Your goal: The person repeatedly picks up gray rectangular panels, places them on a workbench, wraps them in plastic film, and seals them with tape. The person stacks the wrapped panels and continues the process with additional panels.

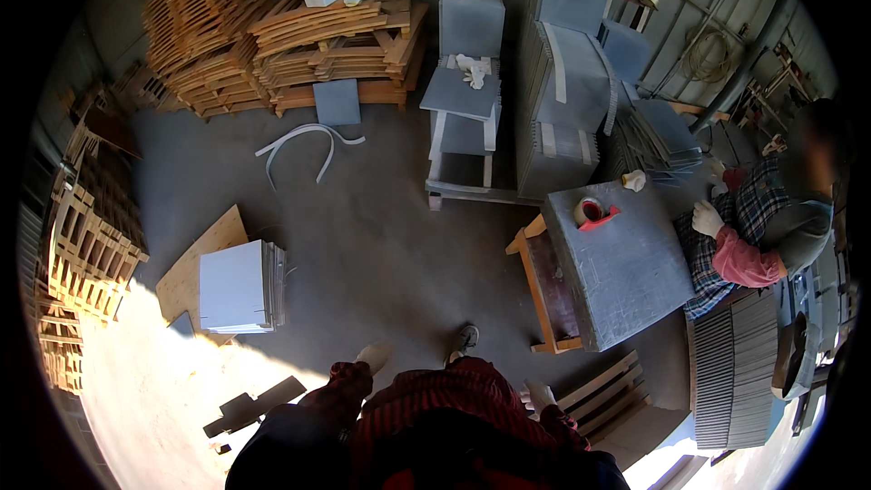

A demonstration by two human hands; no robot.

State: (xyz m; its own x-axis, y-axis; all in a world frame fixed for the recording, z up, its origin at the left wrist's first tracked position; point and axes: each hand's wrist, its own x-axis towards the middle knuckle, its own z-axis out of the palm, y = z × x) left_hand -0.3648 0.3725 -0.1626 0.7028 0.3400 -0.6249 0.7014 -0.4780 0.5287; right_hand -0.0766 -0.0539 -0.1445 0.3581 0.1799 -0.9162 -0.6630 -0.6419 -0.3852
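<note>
A slatted wooden pallet (pixel 598 379) lies between four and five o'clock, just beside the right hand (pixel 542 395), which hangs low at five o'clock in a pale glove; I cannot tell whether its fingers are spread or pressed together, or whether it touches the slats. The left hand (pixel 373 357), also pale, hangs near seven o'clock, too blurred to tell how its fingers stand. The thing nearest it is a stack of white boards (pixel 233 286), between eight and nine o'clock, resting on a wooden sheet (pixel 213 238). Toward three o'clock stands a grey-topped table (pixel 626 277), with a roll of tape (pixel 589 210) on a red holder near its far left corner. Another person (pixel 748 257) in pink sleeves and plaid clothes is just beyond it. Tall stacks of grey panels (pixel 564 68) rise between one and two o'clock. Pale curved strips (pixel 304 129) lie on the floor (pixel 381 218) at ten o'clock, and wooden frames (pixel 331 41) are piled at eleven.
</note>
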